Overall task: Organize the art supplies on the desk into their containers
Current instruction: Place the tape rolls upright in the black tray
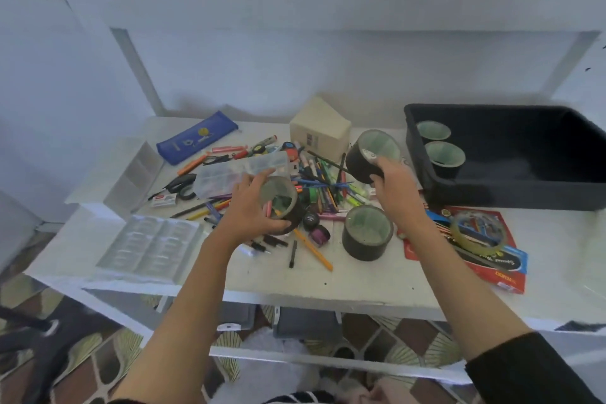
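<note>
Curling the left hand (251,207) round a part-filled cup (282,198) and the right hand (395,188) round a tilted cup (362,162) above the pen pile (323,190) on the desk (360,279), risking spilling pens back out by tipping the part-filled cup.

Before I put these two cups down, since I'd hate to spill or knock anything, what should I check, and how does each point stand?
1. Left hand grips the filled cup: ok.
2. Right hand grips the raised cup: ok.
3. Raised cup looks empty: ok.
4. Free floor in the black bin beside its two cups: ok.
5. Bare desk under the filled cup: not ok, pens lie there.
6. Third cup upright on the desk: ok.
</note>
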